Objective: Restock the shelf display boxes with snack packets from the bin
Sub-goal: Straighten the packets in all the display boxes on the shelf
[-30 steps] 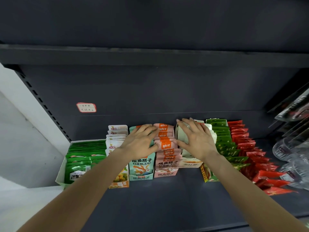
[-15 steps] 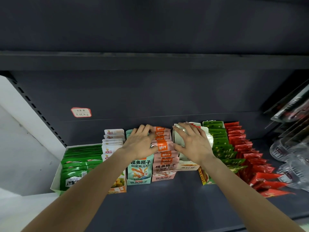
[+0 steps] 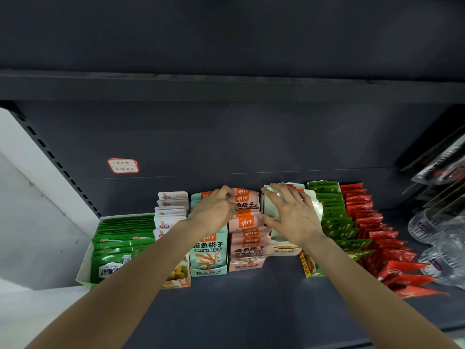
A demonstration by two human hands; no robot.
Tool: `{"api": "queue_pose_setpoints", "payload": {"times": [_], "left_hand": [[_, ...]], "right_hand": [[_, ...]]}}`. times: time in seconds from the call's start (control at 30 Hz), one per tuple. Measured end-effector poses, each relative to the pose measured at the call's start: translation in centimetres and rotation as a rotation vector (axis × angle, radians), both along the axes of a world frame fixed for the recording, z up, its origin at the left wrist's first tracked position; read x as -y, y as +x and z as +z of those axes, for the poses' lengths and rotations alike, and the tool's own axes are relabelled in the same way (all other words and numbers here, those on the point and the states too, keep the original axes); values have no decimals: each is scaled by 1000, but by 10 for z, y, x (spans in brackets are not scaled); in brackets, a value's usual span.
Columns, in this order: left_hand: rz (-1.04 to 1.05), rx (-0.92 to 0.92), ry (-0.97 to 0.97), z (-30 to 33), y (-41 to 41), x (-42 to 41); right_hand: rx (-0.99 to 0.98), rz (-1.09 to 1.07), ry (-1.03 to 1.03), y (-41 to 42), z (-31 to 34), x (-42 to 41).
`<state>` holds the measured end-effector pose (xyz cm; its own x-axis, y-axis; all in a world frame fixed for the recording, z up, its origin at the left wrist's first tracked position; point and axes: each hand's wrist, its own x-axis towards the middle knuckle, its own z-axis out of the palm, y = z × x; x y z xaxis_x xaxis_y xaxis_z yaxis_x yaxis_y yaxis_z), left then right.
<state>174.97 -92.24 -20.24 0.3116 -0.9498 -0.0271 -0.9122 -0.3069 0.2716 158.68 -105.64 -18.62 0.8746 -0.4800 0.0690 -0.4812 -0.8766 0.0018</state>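
A row of snack display boxes stands at the back of a dark shelf (image 3: pixel 239 311). My left hand (image 3: pixel 214 210) lies over the packets in the teal box (image 3: pixel 208 260), its fingers curled against the left edge of the rear pink packets (image 3: pixel 247 222). These stand in the pink box (image 3: pixel 246 265). My right hand (image 3: pixel 292 215) rests with spread fingers on the pale packets of the white box (image 3: pixel 284 250), thumb against the pink row. No bin is in view.
To the left stand a white box of green packets (image 3: pixel 120 238) and an orange box with white packets (image 3: pixel 171 210). To the right are green packets (image 3: pixel 334 217), red packets (image 3: pixel 372 235) and clear plastic items (image 3: pixel 432 235). An upper shelf (image 3: pixel 226 86) hangs overhead.
Both hands stay on the same boxes. My left hand's fingers have curled toward the pink row, and my right hand has spread further back over the white box.
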Motion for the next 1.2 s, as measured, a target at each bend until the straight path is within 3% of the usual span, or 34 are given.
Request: {"api": "queue_pose_setpoints", "payload": {"times": [0.4,0.63,1.03,1.2], "left_hand": [[-34,12,100,5,5,-2],[57,86,8,4,-5,9],[78,64,-108,7,-10,2],[33,139,-148,17,-17,-6]], "right_hand": [[19,6,-3,-1,-1,-1],[10,0,-16,0,-1,-1],[25,1,-13,0,1,-3],[24,6,12,0,5,-5]]}}
